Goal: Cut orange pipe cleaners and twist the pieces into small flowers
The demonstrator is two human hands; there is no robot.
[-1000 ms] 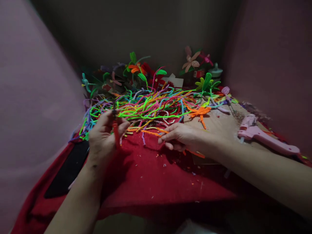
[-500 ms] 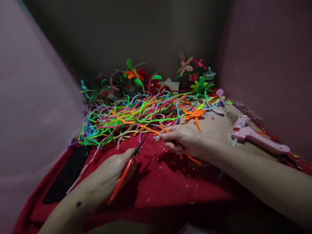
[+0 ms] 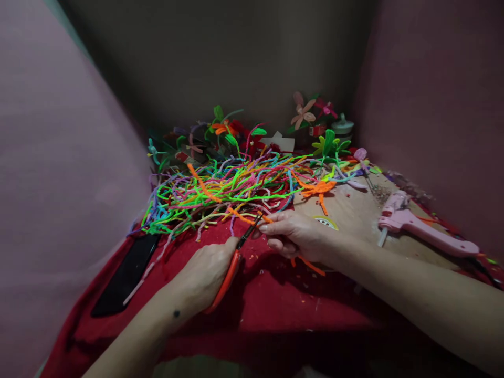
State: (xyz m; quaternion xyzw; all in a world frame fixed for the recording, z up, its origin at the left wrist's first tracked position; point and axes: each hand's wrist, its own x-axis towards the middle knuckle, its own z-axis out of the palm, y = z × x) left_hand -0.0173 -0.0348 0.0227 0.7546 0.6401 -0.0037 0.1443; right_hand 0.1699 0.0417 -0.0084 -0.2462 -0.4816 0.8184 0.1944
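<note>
My left hand point(image 3: 210, 270) is wrapped round red-handled scissors point(image 3: 225, 283), their dark narrow blades pointing up and right. The blade tips are at an orange pipe cleaner point(image 3: 241, 216), right by the fingertips of my right hand point(image 3: 289, 233). That hand pinches the orange pipe cleaner, and more orange ends point(image 3: 311, 265) stick out beneath it. Another orange length point(image 3: 205, 184) shows over the pile; I cannot tell whether it joins the held one. An orange pipe-cleaner flower shape point(image 3: 317, 188) lies just beyond my right hand.
A tangled heap of coloured pipe cleaners point(image 3: 236, 184) spreads behind my hands on the red cloth point(image 3: 275, 310). At left lies a black phone-like slab point(image 3: 126, 275). A pink glue gun point(image 3: 425, 226) rests on a board point(image 3: 354, 205) at right. Finished-looking flowers point(image 3: 303, 111) stand at the back.
My left hand has turned and moved right, bringing the scissors' blades to the orange pipe cleaner by my right fingertips. My right hand keeps its pinch. The view has shifted slightly.
</note>
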